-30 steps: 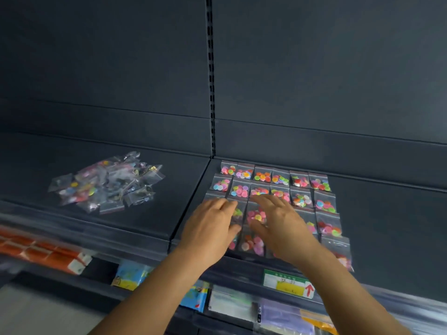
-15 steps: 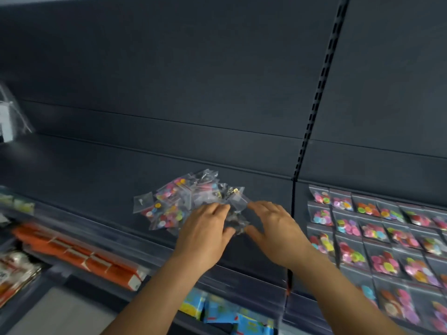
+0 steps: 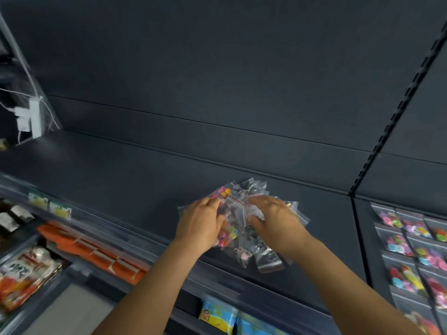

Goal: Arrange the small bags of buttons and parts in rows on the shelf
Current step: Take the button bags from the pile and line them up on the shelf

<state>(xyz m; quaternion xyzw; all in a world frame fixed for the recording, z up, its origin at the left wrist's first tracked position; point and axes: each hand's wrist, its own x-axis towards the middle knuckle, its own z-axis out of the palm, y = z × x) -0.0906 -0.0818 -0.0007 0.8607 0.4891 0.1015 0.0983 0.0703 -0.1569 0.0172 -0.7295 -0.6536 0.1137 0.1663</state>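
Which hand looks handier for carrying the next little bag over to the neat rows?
Probably the right hand: it rests on the right side of the loose bag pile, nearer the rows of button bags. The left hand lies farther away.

A loose pile of small bags point(image 3: 244, 228) is heaped on the shelf point(image 3: 135, 184), near its front edge. The left hand point(image 3: 200, 222) and right hand point(image 3: 278, 221) are laid on the pile. To the right, past the upright divider point(image 3: 353, 194), rows of bags point(image 3: 411, 252) are laid flat.
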